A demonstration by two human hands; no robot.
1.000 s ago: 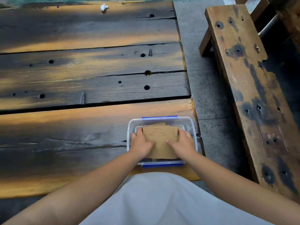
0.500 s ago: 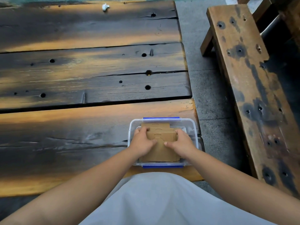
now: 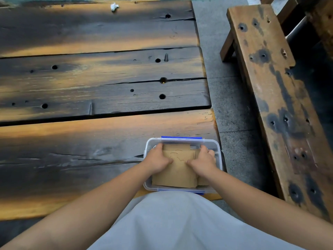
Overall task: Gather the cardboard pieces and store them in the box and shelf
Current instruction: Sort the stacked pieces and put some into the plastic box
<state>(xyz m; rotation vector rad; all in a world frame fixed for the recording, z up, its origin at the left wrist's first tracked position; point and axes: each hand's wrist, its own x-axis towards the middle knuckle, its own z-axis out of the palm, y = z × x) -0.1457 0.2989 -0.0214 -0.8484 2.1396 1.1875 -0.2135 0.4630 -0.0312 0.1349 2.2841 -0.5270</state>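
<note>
Brown, flat cardboard pieces (image 3: 175, 170) lie stacked inside a clear rectangular plastic box with blue latches (image 3: 182, 140), which sits at the near right corner of a dark, weathered plank table (image 3: 93, 87). The left hand (image 3: 157, 160) presses on the stack's left side, thumb on top and fingers curled round its far edge; the right hand (image 3: 203, 162) mirrors it on the right, thumb on the top sheet, fingers reaching toward the box's right wall. Both hands squeeze the stack from its sides while bearing down on it.

A few sheets look shifted, with corners showing at the far edge and lower right, so the pile is not square. Pushing harder could buckle the thin card or jam a corner against the wall. Standing so close to the table's edge, the box might slide or tip off under an uneven downward press. No lid is in view, nor any shelf; a worn wooden bench (image 3: 277, 98) stands to the right across grey paving.
</note>
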